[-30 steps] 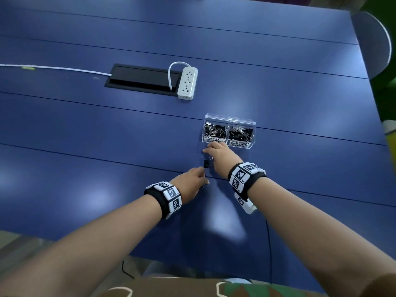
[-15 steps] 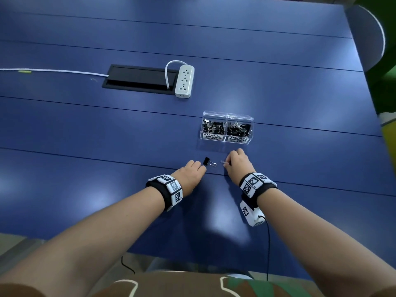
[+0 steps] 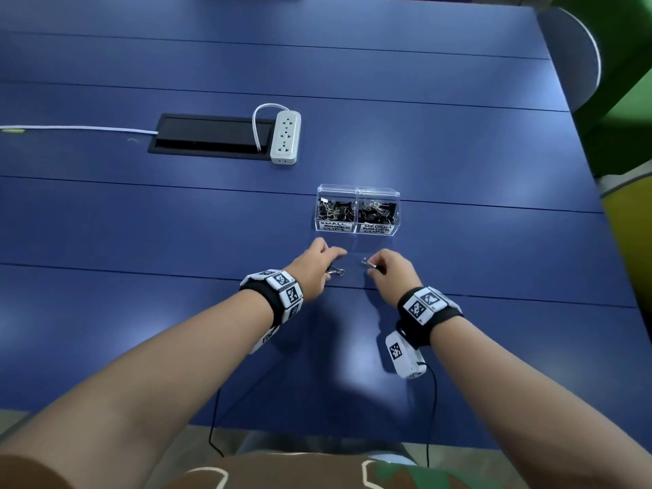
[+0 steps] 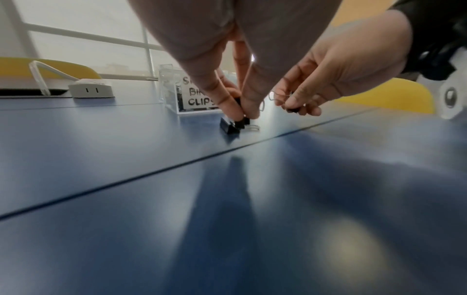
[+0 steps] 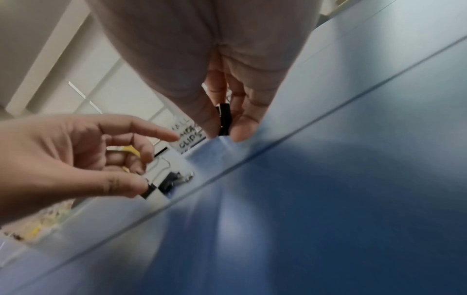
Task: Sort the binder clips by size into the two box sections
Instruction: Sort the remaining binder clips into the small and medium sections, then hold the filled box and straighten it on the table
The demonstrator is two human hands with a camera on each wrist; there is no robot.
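A clip (image 4: 231, 124) is pinched by the left hand (image 3: 314, 268), another clip (image 5: 224, 119) by the right hand (image 3: 391, 273); sizes, seemingly alike, could be misjudged, so the wrong section of the box (image 3: 358, 192) may be filled.

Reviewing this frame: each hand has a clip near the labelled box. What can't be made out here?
- Clip sizes: the left hand clip and the right hand clip are largely covered by fingers, and tiny in the head view.
- Box contents: a dark tangle in the head view.
- Box labels: fingers cut off the lettering in both wrist views.
- Right wrist view: motion-blurred.
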